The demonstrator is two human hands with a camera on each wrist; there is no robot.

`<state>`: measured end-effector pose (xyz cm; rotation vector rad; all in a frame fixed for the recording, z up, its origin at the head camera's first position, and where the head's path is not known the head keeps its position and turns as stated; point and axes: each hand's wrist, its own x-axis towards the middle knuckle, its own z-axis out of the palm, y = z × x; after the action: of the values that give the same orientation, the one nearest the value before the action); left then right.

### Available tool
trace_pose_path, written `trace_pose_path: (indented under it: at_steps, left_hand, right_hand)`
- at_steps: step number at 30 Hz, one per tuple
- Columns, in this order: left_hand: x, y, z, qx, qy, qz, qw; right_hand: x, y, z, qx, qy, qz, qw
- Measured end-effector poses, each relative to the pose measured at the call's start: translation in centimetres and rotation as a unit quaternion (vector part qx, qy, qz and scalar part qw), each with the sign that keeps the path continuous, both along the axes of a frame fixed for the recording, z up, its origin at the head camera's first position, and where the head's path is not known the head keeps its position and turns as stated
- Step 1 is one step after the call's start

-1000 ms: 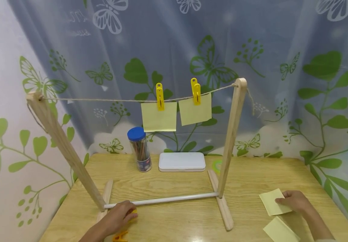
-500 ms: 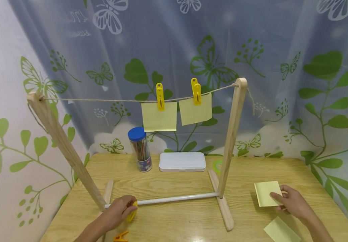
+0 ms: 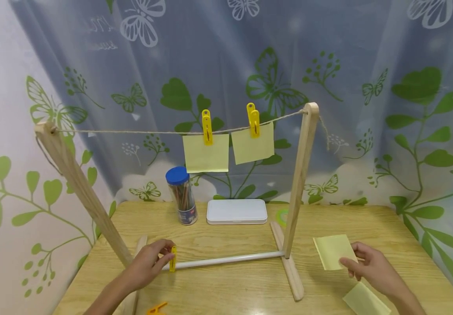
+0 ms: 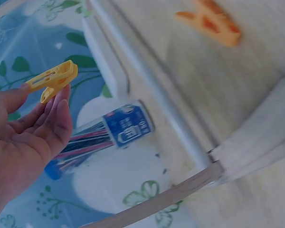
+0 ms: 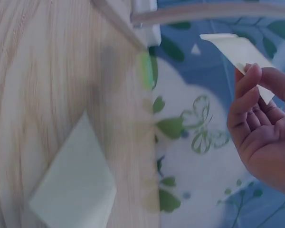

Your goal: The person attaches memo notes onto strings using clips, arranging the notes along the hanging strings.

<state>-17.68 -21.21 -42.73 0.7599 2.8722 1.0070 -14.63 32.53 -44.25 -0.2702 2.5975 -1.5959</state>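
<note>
My left hand pinches a yellow clothespin between thumb and fingers, above the near side of the white crossbar. In the left wrist view this clothespin points up from the fingertips. Out on the right, my right hand grips a yellow sticky note by its edge, raised off the table. Two more sticky notes hang from the string, each under a yellow clothespin. Another sticky note lies on the table below my right hand.
An orange clothespin lies at the table's front edge. Wooden posts of the stand rise on both sides. Behind it are a blue-lidded jar of pencils, a white case and a green tape roll.
My left hand has lifted the yellow clothespin off the table and turned it upright. My right hand has raised the sticky note and carried it leftward.
</note>
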Motion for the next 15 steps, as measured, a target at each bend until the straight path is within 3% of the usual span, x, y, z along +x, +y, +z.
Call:
trace_pose_path:
  at_steps: [7, 11, 15]
  left_hand:
    - [-0.1, 0.2, 2.4, 0.016, 0.032, 0.012, 0.9993]
    - [-0.3, 0.3, 3.5, 0.026, 0.039, 0.016, 0.9988]
    - [-0.5, 0.8, 4.8, 0.046, 0.071, 0.017, 0.9963]
  right_hand:
    - [0.4, -3.7, 0.6, -0.038, 0.012, -0.006, 0.9992]
    - [-0.1, -6.5, 0.7, -0.059, 0.026, -0.023, 0.9976]
    - [-0.6, -9.3, 0.8, -0.104, 0.048, -0.032, 0.9929]
